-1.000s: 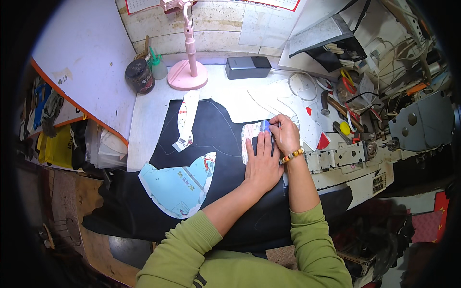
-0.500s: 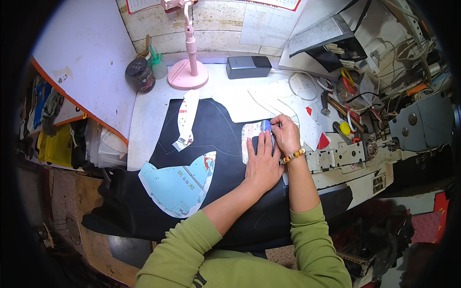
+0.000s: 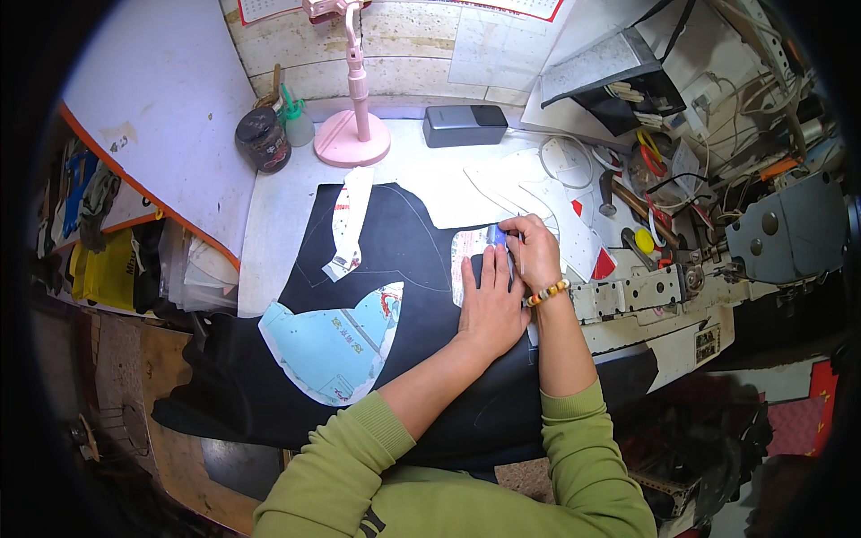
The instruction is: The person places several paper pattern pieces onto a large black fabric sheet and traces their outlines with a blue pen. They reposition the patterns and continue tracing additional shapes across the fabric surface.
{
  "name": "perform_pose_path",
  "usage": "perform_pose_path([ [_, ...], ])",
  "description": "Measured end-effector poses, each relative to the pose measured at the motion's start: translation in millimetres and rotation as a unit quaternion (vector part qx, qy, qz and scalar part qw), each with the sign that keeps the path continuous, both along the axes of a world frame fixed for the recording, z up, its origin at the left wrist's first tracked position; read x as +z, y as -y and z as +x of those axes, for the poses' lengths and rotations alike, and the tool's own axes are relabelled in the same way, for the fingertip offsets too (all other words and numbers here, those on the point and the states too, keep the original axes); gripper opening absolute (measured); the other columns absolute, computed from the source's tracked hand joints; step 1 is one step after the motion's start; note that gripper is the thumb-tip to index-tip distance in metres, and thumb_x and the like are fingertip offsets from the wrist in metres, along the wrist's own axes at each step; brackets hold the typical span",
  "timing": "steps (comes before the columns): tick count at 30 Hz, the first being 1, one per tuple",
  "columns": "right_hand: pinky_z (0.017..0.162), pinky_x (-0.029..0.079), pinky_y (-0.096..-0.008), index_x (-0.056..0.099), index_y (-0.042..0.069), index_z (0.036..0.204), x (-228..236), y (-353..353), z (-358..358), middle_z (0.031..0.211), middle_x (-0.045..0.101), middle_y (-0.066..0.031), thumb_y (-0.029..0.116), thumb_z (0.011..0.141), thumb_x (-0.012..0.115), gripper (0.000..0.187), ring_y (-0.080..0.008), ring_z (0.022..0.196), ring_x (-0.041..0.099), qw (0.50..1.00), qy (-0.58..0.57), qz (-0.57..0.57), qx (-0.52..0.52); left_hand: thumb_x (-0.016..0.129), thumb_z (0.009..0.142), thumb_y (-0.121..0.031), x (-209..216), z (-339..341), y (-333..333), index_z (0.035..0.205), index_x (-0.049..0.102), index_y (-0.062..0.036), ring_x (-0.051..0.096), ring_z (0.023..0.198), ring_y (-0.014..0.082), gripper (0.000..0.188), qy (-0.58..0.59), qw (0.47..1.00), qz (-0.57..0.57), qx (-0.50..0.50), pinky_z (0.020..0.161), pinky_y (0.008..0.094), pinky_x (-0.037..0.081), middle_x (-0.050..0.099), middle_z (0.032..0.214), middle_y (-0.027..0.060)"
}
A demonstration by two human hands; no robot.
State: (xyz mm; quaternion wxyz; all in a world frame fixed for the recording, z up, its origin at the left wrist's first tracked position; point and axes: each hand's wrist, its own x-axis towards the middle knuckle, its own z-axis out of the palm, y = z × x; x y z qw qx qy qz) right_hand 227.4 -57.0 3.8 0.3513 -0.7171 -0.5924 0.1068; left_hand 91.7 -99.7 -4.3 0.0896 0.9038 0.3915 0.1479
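Note:
My left hand (image 3: pixel 489 300) lies flat, fingers spread, pressing a small printed paper pattern piece (image 3: pixel 461 242) onto a sheet of black material (image 3: pixel 404 211). My right hand (image 3: pixel 536 255), a beaded bracelet at its wrist, is closed in a pinch beside the piece's upper right edge. What its fingers hold is too thin and hidden to make out. To the left, a light blue pattern piece (image 3: pixel 336 350) and a narrow white pattern piece (image 3: pixel 351 224) rest on the same material. Thin pale outlines run across its surface near them.
Behind the material stand a pink stand (image 3: pixel 352 143), a dark grey box (image 3: pixel 464 125), a dark jar (image 3: pixel 263 140) and a green-topped bottle (image 3: pixel 294 118). White pattern sheets (image 3: pixel 457 193) lie behind my hands. At right are a hammer (image 3: pixel 607 193), other tools and a sewing machine (image 3: pixel 780 229).
My right hand's fingertips have shifted slightly left along the upper edge of the small pattern piece. My left hand stays pressed in place.

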Motion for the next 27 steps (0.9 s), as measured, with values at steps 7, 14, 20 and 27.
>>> perform_pose_path([
  [7,0.076,0.053,-0.034,0.073,0.005,0.098,1,0,0,0.093,0.065,-0.0115,0.0,0.079,0.066,0.021,-0.0268,0.083,0.066,1.0,-0.005,-0.002,-0.003,0.054,0.092,-0.045,0,-1,1,0.145,0.046,-0.0069,0.027,0.144,0.0426,0.066,0.008,1.0,0.002,0.0,0.114,0.066,0.017,0.033,0.152,0.0297],
  [14,0.077,0.053,-0.0373,0.074,0.008,0.098,1,0,1,0.096,0.065,-0.0105,0.004,0.081,0.067,0.019,-0.0295,0.086,0.066,1.0,-0.014,-0.011,-0.004,0.054,0.092,-0.044,-1,-1,1,0.144,0.046,-0.0068,0.028,0.144,0.0435,0.064,0.016,1.0,0.008,0.003,0.114,0.0658,0.017,0.034,0.151,0.0301],
  [20,0.079,0.053,-0.0387,0.073,0.007,0.103,-7,-1,4,0.101,0.067,-0.0125,0.009,0.088,0.064,0.018,-0.032,0.089,0.067,0.999,-0.018,0.029,-0.009,0.056,0.09,-0.043,-2,0,1,0.145,0.045,-0.0065,0.027,0.144,0.0437,0.066,0.025,1.0,0.002,0.003,0.114,0.066,0.017,0.033,0.151,0.0302],
  [27,0.073,0.05,-0.0243,0.07,-0.005,0.11,26,8,-15,0.095,0.07,-0.0077,0.018,0.1,0.055,0.03,-0.0096,0.078,0.06,0.951,-0.3,0.058,0.04,0.058,0.088,-0.042,-3,1,1,0.143,0.046,-0.0031,0.023,0.146,0.0418,0.069,0.014,1.0,-0.014,0.003,0.115,0.0659,0.014,0.03,0.154,0.0278],
])
